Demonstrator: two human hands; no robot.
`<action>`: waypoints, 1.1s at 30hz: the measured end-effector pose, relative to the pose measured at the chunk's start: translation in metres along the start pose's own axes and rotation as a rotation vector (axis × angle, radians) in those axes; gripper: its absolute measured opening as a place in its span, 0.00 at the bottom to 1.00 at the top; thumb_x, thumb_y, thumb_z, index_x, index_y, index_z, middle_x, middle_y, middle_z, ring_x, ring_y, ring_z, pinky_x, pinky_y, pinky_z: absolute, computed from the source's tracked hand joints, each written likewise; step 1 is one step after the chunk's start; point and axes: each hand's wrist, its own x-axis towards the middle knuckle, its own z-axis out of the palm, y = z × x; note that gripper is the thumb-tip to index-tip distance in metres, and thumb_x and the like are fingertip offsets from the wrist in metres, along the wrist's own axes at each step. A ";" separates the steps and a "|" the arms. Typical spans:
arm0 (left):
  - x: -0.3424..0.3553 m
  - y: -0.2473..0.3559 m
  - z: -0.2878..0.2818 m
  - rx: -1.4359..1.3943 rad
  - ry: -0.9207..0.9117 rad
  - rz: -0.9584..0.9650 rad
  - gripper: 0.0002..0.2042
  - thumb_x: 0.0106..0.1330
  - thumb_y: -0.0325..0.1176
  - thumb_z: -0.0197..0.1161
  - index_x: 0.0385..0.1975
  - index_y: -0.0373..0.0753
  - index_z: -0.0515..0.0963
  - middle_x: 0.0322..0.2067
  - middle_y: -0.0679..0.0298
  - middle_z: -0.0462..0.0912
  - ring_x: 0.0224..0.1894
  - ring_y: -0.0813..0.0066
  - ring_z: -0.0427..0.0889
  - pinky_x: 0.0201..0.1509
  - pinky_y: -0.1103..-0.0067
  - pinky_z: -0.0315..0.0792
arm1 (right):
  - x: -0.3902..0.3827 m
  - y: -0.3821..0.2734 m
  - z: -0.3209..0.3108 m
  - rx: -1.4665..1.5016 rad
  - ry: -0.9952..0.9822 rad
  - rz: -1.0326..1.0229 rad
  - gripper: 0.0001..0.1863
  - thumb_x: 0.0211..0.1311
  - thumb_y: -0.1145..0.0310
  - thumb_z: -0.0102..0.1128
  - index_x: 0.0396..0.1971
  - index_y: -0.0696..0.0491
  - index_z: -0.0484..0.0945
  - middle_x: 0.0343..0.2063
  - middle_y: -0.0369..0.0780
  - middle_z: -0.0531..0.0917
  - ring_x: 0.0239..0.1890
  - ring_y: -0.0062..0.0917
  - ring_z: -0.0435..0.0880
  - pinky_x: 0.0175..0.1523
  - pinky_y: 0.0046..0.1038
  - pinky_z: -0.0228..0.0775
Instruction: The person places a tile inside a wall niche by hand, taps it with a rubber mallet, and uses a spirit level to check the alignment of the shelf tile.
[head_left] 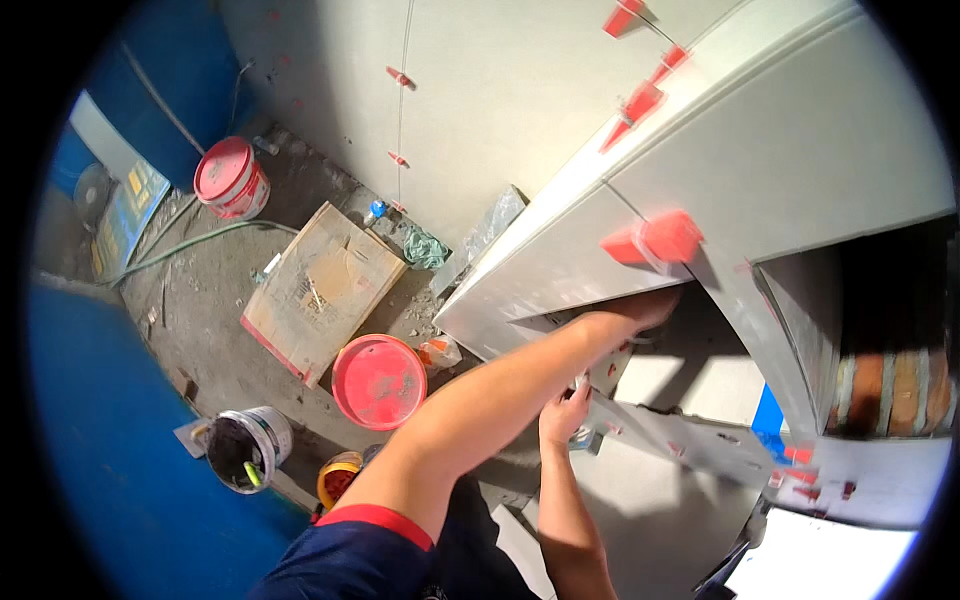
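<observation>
Grey tiled ledge (800, 140) | red clips (655, 240) | dusty concrete floor (210, 300)

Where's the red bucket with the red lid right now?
Head view, upper left: the red lidded bucket stands on the floor by the wall, beyond the cardboard sheet.

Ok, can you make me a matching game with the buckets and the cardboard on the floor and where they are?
Things:
1. round red plastic bucket
2. white bucket with a red lid
3. flat brown cardboard sheet
4. white bucket with dark inside

Places:
A. far corner, by the green hose
B. lowest on the left side
C. beside the left forearm
D. between the two red-topped buckets

Pairs: 1-C, 2-A, 3-D, 4-B
</observation>
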 end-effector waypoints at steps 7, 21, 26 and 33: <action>-0.063 0.040 0.032 0.070 0.312 -0.178 0.23 0.52 0.32 0.63 0.47 0.27 0.74 0.50 0.43 0.75 0.57 0.42 0.69 0.61 0.57 0.64 | -0.004 -0.018 -0.002 0.124 -0.106 0.428 0.25 0.70 0.62 0.52 0.58 0.65 0.65 0.46 0.51 0.81 0.44 0.34 0.85 0.47 0.31 0.77; -0.150 0.064 0.028 -0.099 0.189 -0.227 0.33 0.46 0.27 0.65 0.54 0.21 0.63 0.41 0.47 0.75 0.47 0.53 0.70 0.49 0.65 0.65 | -0.002 -0.006 0.006 0.124 -0.036 0.156 0.29 0.71 0.67 0.50 0.61 0.72 0.53 0.31 0.54 0.83 0.30 0.32 0.87 0.34 0.26 0.81; -0.168 0.064 0.019 -0.171 0.164 -0.232 0.31 0.48 0.26 0.63 0.54 0.21 0.63 0.40 0.49 0.75 0.47 0.54 0.70 0.49 0.66 0.64 | -0.002 -0.019 0.010 0.175 0.027 0.179 0.28 0.71 0.67 0.50 0.61 0.71 0.53 0.30 0.54 0.83 0.30 0.32 0.87 0.35 0.27 0.81; -0.193 0.058 0.018 -0.284 0.272 -0.198 0.26 0.51 0.25 0.58 0.52 0.23 0.66 0.33 0.52 0.72 0.40 0.56 0.70 0.44 0.67 0.65 | -0.005 -0.029 0.012 0.175 0.019 0.190 0.31 0.70 0.67 0.51 0.63 0.70 0.51 0.37 0.56 0.81 0.32 0.33 0.86 0.37 0.28 0.82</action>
